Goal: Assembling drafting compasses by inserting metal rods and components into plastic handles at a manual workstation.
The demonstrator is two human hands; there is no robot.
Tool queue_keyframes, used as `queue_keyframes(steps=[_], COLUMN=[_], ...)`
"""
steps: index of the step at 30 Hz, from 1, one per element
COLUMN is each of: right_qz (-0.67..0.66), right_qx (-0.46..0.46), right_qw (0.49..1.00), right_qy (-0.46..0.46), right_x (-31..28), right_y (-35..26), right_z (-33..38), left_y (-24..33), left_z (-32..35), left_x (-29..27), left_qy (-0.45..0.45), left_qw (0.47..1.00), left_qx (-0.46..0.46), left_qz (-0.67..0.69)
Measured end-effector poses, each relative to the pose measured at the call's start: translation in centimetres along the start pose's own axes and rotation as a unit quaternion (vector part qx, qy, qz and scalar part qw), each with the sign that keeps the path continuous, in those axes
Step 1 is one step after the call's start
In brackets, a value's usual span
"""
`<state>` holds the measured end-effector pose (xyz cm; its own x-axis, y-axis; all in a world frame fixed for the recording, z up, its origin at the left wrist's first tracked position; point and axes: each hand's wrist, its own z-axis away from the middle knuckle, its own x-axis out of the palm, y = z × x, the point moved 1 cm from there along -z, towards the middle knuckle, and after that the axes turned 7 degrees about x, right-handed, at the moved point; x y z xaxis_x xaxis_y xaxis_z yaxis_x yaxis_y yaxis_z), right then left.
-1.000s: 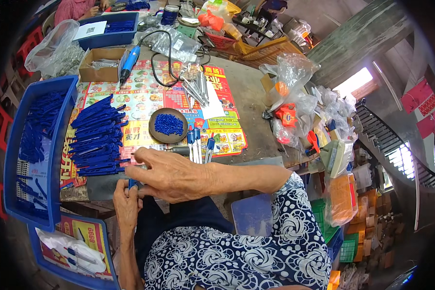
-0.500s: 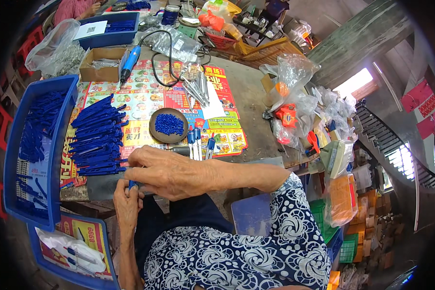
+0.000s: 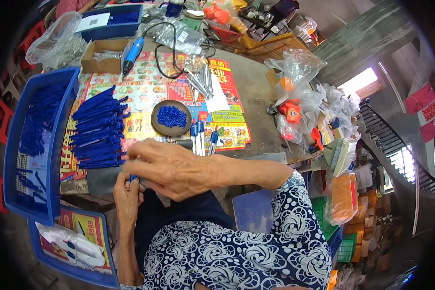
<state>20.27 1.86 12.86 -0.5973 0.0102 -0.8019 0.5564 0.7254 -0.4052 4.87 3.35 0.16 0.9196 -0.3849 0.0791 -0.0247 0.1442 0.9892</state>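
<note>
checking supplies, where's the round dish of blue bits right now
In the head view, the round dish sits on the printed paper, right of the blue strips and beyond the right hand.

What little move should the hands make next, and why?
Probably bring the fingertips of the right hand onto the small blue piece: the left hand seems to pinch it, its end shows above the grip, and the right fingers, blurred, are close by.
</note>
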Motion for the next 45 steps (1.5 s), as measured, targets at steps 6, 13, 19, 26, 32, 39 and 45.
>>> queue_keyframes(steps=[6,13,19,26,32,39,45], right_qz=[0.145,0.050,0.176,0.089,0.146,0.260,0.270], right_qx=[0.154,0.090,0.180,0.069,0.224,0.096,0.234], right_qw=[0.975,0.994,0.966,0.993,0.962,0.960,0.927], right_qy=[-0.072,-0.032,-0.057,-0.030,-0.063,-0.040,-0.112], right_x=[0.2,-0.1,0.7,0.5,0.8,1.2,2.7], right_y=[-0.6,0.7,0.2,0.0,-0.2,0.1,0.6], right_z=[0.5,1.0,1.8,1.6,2.9,4.5,7.1], left_y=[-0.4,-1.2,-0.7,-0.5,-0.3,-0.4,-0.7], left_z=[-0.3,-1.3,-0.8,-0.6,-0.5,-0.6,-0.5], left_x=[0.0,0.2,0.0,-0.2,0.1,0.0,0.0], left_qy=[0.006,0.019,0.019,0.023,0.027,0.029,0.025], left_qw=[1.000,0.999,0.995,0.995,0.994,0.995,0.995], left_qx=[-0.007,0.010,0.001,-0.004,-0.005,-0.013,0.009], left_qz=[0.010,-0.037,-0.093,-0.102,-0.106,-0.097,-0.101])
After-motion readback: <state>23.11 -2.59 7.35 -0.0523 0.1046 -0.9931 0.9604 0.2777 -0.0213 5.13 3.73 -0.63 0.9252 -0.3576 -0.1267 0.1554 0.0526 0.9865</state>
